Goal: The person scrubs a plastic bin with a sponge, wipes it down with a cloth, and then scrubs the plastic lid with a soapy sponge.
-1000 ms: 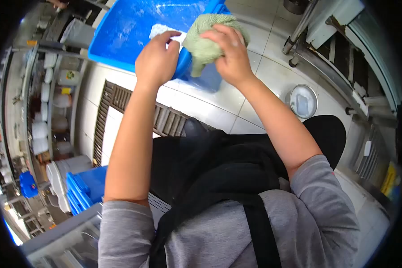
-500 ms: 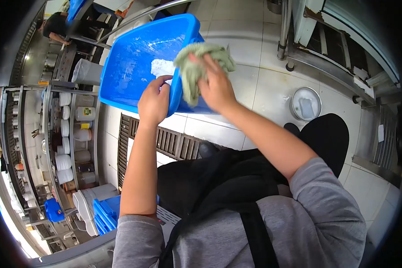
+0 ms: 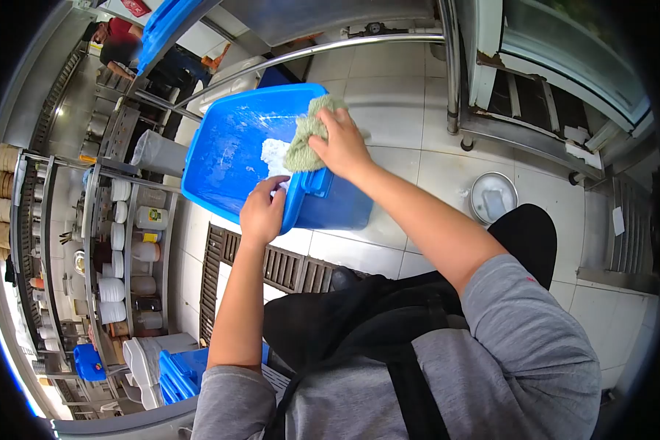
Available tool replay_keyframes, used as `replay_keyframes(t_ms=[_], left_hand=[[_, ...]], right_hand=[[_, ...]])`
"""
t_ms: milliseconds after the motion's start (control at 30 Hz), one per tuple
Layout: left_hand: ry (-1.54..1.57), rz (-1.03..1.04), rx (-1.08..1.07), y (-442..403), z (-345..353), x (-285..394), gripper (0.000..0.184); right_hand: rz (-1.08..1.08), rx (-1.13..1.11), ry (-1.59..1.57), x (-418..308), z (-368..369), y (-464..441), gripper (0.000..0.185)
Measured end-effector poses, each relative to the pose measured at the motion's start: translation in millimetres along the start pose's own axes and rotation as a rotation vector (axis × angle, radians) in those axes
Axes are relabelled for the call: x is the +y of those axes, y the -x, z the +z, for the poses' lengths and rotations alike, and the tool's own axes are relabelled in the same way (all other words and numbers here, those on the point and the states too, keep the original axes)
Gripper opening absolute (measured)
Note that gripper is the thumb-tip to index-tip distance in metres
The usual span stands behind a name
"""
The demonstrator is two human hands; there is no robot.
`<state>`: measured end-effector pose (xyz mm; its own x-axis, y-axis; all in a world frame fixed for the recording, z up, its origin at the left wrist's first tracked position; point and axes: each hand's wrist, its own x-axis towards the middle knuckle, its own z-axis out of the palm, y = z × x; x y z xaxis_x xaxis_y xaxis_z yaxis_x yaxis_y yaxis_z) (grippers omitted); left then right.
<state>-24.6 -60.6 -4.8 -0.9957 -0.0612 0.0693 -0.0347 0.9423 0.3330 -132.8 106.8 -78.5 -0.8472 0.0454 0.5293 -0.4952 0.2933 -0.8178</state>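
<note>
Up over the bin's rim from its outer side has come the green cloth (image 3: 299, 150), bunched beneath the right hand (image 3: 340, 141), which grips its nubby, textured folds. Just beside it, the left hand (image 3: 262, 211) curls around the rim of the blue bin (image 3: 337, 208), a smooth, round-cornered plastic box, streaked whitish inside, with a white patch (image 3: 273, 152) near the cloth.

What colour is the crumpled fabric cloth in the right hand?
Pale green; the crumpled fabric cloth in the right hand shows best in the head view.
</note>
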Motion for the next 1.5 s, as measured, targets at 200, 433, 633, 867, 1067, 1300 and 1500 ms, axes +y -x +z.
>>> replay_keyframes(t_ms=[200, 433, 633, 867, 1067, 1300, 1500], left_hand=[[0.099, 0.091, -0.009, 37, -26, -40, 0.027], [0.145, 0.011, 0.149, 63, -25, -42, 0.022], [0.169, 0.003, 0.297, 66, -20, -32, 0.019], [0.268, 0.489, 0.543, 103, 34, 4, 0.02], [1.469, -0.369, 0.291, 142, 90, 80, 0.031], [1.66, -0.532, -0.122, 178, 104, 55, 0.035], [0.84, -0.046, -0.314, 202, 91, 57, 0.057]], right_hand=[[-0.03, -0.033, -0.129, -35, -21, 76, 0.044], [0.219, 0.193, -0.524, -20, -4, 47, 0.037], [0.097, -0.143, -0.191, -12, -3, -15, 0.033], [0.333, -0.007, -0.175, 22, -26, 10, 0.036], [0.678, -0.147, -0.862, -22, -67, 128, 0.039], [0.673, -0.813, -0.547, -36, -142, 158, 0.031], [1.214, -0.71, -0.801, -28, -133, 202, 0.036]])
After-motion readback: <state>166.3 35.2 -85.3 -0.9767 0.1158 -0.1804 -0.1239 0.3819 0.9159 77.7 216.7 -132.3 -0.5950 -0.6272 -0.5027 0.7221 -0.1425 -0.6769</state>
